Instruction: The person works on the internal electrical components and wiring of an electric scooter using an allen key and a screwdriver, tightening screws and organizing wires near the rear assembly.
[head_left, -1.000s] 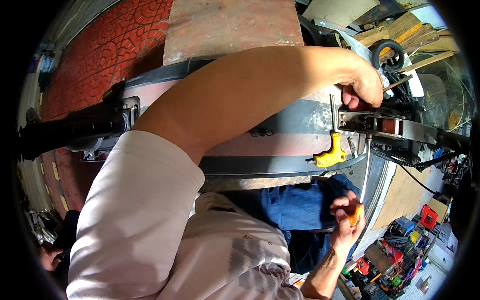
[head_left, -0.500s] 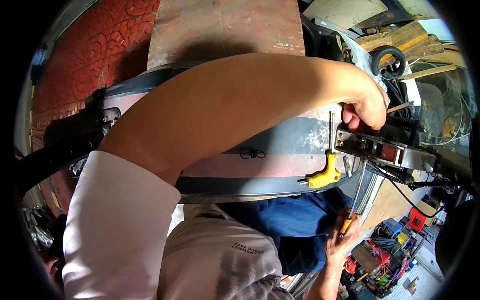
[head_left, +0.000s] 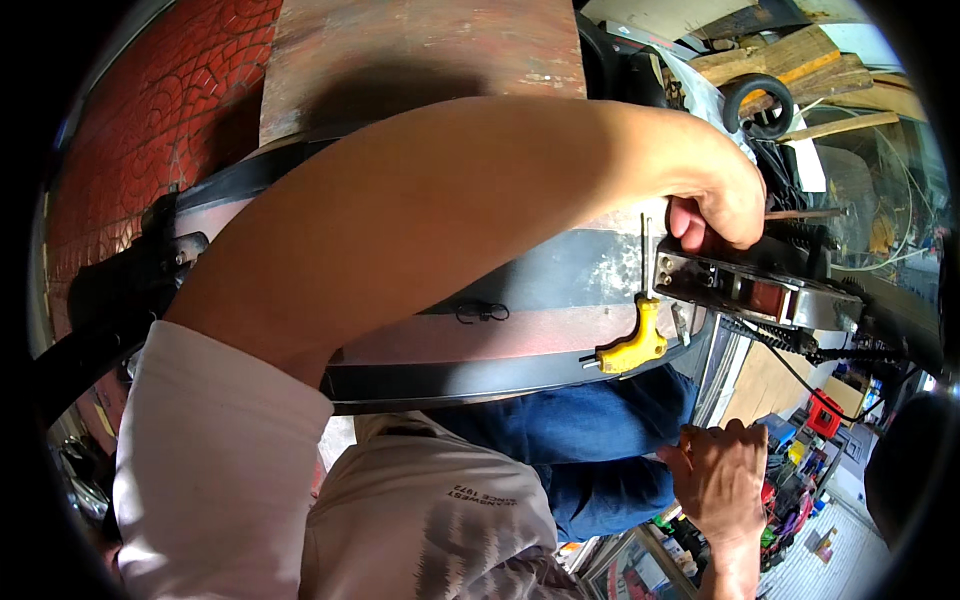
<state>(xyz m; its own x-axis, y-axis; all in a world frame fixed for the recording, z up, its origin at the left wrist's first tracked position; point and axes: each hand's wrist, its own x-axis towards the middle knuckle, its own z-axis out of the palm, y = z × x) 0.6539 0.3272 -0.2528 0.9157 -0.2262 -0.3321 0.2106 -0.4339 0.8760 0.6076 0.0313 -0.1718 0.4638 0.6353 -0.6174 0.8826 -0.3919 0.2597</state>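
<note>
Reaching across from the left, my left hand point(head_left: 728, 208) is closed, fingertips curled beside a dark metal bracket point(head_left: 760, 290) with bolts and a reddish inner part. From its far side sticks a thin metal rod point(head_left: 808, 213), which the hand appears to grip; the grip itself is hidden. My right hand point(head_left: 722, 482) is lower right, in front of the bench, fingers curled and knuckles upward. Whatever lies inside it is hidden. A yellow-handled tool point(head_left: 638, 340) with a metal shaft lies left of the bracket. Further left is a small black spring point(head_left: 482, 312).
The striped bench surface point(head_left: 440, 375) carries these things. A black cable point(head_left: 795, 375) hangs below the bracket. Wooden boards point(head_left: 790, 60) and a black rubber ring point(head_left: 758, 105) are at the far right. Cluttered tools point(head_left: 790, 500) lie lower right; red tiled floor point(head_left: 160, 110) shows far left.
My right hand has moved down and right from the bracket and turned; the orange-handled screwdriver it held no longer shows. The rod by my left hand has tilted to nearly level.
</note>
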